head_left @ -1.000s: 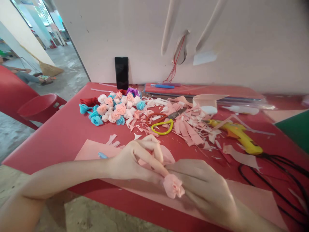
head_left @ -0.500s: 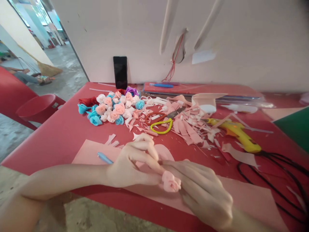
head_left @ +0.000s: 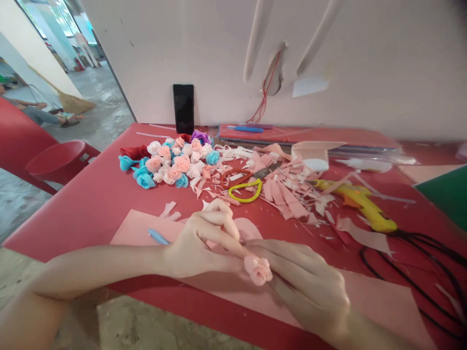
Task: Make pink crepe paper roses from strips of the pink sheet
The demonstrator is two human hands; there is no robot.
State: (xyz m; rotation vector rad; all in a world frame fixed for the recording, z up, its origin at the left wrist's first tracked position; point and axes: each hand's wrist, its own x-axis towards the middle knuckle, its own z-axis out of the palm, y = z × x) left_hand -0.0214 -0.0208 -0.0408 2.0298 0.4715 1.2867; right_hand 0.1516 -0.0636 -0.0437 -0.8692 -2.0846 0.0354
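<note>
A small pink paper rose (head_left: 258,270) is pinched at its base by the thumb and forefinger of my left hand (head_left: 207,243). A strip of pink paper (head_left: 248,228) trails behind those fingers, partly hidden by them. My right hand (head_left: 310,282) presses in from the right, fingers together against the rose's side and base; its fingertips are mostly hidden. Under both hands lies a pink paper sheet (head_left: 379,296) on the red table. A blue pen (head_left: 157,236) rests on the sheet beside my left wrist.
Pink, white and blue paper roses (head_left: 171,163) are piled at the back left, before a leaning phone (head_left: 184,109). Scissors (head_left: 245,191) lie among paper scraps (head_left: 284,194). A yellow glue gun (head_left: 361,201) with black cable sits at right. A red chair (head_left: 25,131) stands left.
The rose has turned between my fingers, its opening now facing more toward me. My right hand has shifted slightly around it, while my left keeps its pinch.
</note>
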